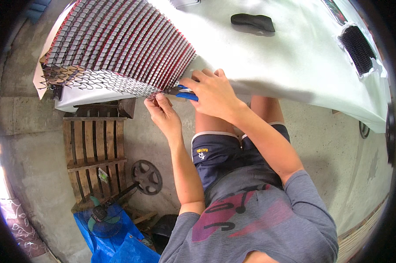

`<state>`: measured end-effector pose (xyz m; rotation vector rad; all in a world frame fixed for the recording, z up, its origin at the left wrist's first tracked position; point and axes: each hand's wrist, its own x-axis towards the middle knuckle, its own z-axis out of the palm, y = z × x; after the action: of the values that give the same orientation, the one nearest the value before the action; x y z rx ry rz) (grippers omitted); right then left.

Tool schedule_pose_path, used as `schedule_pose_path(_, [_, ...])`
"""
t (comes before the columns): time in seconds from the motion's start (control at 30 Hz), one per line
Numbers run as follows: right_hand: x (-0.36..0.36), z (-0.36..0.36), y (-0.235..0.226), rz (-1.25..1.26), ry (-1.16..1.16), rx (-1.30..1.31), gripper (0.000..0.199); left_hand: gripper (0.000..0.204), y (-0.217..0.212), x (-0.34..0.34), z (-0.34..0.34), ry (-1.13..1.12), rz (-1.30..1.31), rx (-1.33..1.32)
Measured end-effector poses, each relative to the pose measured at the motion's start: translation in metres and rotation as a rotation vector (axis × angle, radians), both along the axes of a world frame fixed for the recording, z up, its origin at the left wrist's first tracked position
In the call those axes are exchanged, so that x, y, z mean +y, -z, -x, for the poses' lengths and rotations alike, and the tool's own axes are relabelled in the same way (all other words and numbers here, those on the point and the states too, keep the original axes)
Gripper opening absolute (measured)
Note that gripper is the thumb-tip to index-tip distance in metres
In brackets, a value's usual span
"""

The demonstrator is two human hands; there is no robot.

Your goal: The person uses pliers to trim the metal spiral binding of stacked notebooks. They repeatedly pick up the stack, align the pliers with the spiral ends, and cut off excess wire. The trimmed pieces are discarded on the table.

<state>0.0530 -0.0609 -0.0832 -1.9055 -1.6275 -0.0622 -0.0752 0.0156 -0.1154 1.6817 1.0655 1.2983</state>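
A large sheet of woven wire with rows of small silvery tiles and red lines lies over the table's left part. Bare wire loops hang along its near edge. My right hand is closed around pliers with blue handles, their jaws at the near right corner of the sheet. Close beside the jaws, my left hand pinches the sheet's wire edge between thumb and fingers. The exact wire in the jaws is too small to make out.
The white-covered table bears a long black object and a bundle of black coiled wire in white wrapping. Below to the left are a wooden pallet, a standing fan and a blue tarp.
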Motion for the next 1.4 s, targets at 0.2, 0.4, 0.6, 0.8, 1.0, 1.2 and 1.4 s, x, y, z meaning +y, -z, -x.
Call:
schedule_pose_path(0.2, [0.000,-0.001,0.000,0.076,-0.018,0.117,0.033,0.024,-0.003,-0.002,-0.007,-0.044,-0.115,0.055])
schedule_pose_path(0.4, [0.000,-0.004,0.005,0.037,-0.017,0.071,0.048,0.022,-0.003,-0.004,-0.009,-0.075,-0.178,0.061])
schedule_pose_path(0.6, [-0.003,-0.005,0.002,-0.115,0.064,-0.027,0.054,0.022,0.002,-0.002,0.000,0.027,-0.044,-0.063])
schedule_pose_path(0.8, [0.004,-0.001,0.001,-0.091,0.040,-0.037,0.052,0.021,0.000,-0.006,-0.002,0.015,-0.032,-0.057])
schedule_pose_path(1.0, [0.006,0.000,0.001,-0.085,0.001,0.015,0.040,0.021,0.002,-0.004,-0.001,0.019,-0.052,-0.076])
schedule_pose_path(1.2, [0.006,-0.001,0.000,-0.070,-0.019,0.095,0.028,0.021,0.012,0.002,0.002,-0.042,-0.140,0.035])
schedule_pose_path(1.4, [0.005,-0.003,-0.007,-0.044,-0.020,0.051,0.027,0.022,0.007,-0.010,0.001,-0.082,-0.030,0.000])
